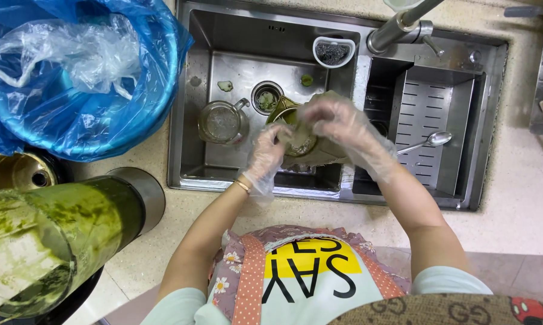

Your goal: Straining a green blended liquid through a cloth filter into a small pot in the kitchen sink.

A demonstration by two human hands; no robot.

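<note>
Head view: gloved left hand (265, 153) and right hand (337, 120) pinch a cloth strainer bag (316, 153), long axis slanting lower-right.

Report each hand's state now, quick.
Left hand: gloved, closed on the cloth bundle over the sink.
Right hand: gloved, gripping the same bundle from above.

speckled countertop (512, 198) bears steel sink (187, 120), blue-lined bin (72, 114), green-stained jar (60, 235).

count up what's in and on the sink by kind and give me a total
Glass jugs: 1
Spoons: 1
Small white baskets: 1
Cloth bundles, held over a bowl by both gloved hands, left hand and right hand: 1
Bowls: 1
Total: 5
</note>
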